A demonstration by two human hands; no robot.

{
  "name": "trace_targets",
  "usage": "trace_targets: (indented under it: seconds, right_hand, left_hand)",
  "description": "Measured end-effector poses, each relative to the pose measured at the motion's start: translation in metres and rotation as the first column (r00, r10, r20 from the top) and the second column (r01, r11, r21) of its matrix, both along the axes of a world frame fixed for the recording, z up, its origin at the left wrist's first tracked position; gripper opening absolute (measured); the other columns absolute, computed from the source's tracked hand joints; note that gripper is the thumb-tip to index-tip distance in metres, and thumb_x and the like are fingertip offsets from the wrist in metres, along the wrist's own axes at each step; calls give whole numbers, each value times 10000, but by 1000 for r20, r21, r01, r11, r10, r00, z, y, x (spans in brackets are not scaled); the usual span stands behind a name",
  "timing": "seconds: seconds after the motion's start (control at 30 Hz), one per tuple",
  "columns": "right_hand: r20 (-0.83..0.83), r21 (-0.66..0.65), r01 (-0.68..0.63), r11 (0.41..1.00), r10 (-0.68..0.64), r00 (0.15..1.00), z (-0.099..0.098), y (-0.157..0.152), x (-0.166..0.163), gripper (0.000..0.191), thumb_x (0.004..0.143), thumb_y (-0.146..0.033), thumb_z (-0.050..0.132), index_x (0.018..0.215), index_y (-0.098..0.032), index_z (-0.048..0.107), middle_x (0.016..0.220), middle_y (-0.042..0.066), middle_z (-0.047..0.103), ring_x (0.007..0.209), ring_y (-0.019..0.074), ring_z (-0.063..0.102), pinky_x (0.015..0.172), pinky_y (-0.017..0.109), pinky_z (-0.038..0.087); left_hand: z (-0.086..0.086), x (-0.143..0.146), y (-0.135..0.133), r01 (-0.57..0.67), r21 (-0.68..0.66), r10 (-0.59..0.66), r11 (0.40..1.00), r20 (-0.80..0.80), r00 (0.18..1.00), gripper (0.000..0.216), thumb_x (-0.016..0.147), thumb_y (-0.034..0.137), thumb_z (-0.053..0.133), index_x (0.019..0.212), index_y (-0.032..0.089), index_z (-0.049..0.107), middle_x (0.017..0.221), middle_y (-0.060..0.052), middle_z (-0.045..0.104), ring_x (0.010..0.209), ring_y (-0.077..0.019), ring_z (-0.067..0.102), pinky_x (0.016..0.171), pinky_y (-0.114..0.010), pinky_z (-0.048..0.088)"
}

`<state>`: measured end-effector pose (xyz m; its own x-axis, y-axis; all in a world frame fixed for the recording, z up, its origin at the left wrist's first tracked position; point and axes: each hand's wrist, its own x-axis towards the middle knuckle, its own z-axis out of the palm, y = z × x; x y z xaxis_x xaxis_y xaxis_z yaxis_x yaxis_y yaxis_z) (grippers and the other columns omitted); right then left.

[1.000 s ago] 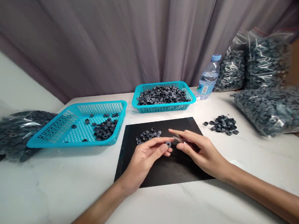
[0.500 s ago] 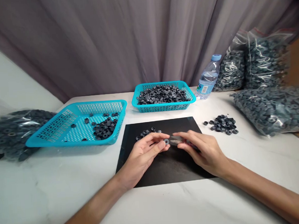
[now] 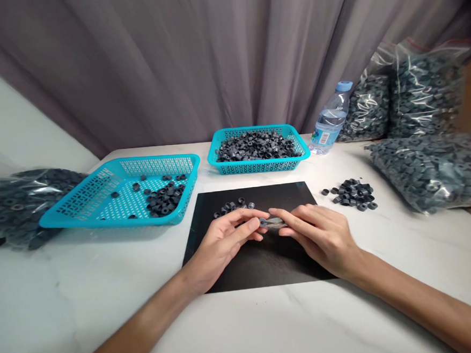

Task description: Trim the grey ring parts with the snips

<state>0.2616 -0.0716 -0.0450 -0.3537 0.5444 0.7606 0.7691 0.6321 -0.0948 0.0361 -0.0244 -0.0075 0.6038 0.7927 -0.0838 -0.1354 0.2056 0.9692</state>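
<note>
Both hands meet over a black mat point(image 3: 265, 260) on the white table. My left hand point(image 3: 224, 242) pinches a small grey ring point(image 3: 263, 223) between thumb and fingertips. My right hand point(image 3: 320, 235) is closed on a thin silvery tool point(image 3: 276, 222) whose tip touches the ring. Just beyond the hands, a small heap of grey rings point(image 3: 233, 208) lies on the mat.
A tilted blue basket point(image 3: 100, 199) with some rings stands at the left, a full blue basket point(image 3: 259, 167) at the back. A loose ring pile point(image 3: 352, 194), a water bottle point(image 3: 330, 119) and clear bags of rings point(image 3: 428, 168) lie right; another bag point(image 3: 11, 203) lies left.
The hands came together: the right hand brought the tool's tip to the ring held by the left hand. Both moved slightly away from me.
</note>
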Motion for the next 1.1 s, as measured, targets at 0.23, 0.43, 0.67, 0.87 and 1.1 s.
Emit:
trace_targets:
  seconds: [0.23,0.43,0.67,0.87,1.1]
  right_hand:
    - [6,27,-3,1000,3,1000,2,0,-1,284,1009,-192,626,1280,-123,678,804,34,699,658,141,493,624,280,394]
    - [13,33,16,999,-16,1000,3,-2,0,281,1020,-206,613,1283,-132,680,793,27,693,657,137,497,625,278,392]
    - [57,64,35,997,-39,998,4,-2,0,317,995,-198,653,1306,-139,675,775,16,688,638,135,504,631,281,399]
    - [66,58,43,997,-47,997,4,-2,0,328,1011,-210,629,1335,-169,660,772,9,684,637,136,520,626,284,397]
    - [102,97,46,994,-56,993,6,-3,0,317,1002,-190,646,1315,-139,657,782,15,704,642,133,508,636,286,383]
  left_hand:
    - [3,1,-1,0,-16,-1,1000,-15,1000,145,935,281,727,1041,206,792,977,-33,695,906,-138,624,859,-234,478]
    - [3,1,-2,-6,-8,6,1000,-44,999,156,913,304,750,1025,209,802,951,-32,714,902,-146,630,872,-248,477]
    - [3,0,-2,-8,29,10,1000,-66,998,149,924,302,732,1019,210,802,924,-27,710,861,-147,618,863,-264,474]
    - [4,1,-3,-16,31,19,999,-87,996,160,910,307,744,1019,206,802,913,-36,711,860,-165,617,864,-286,473]
    - [4,1,-2,-5,50,9,999,-83,996,157,913,307,738,1011,204,805,914,-37,707,860,-165,611,868,-286,467]
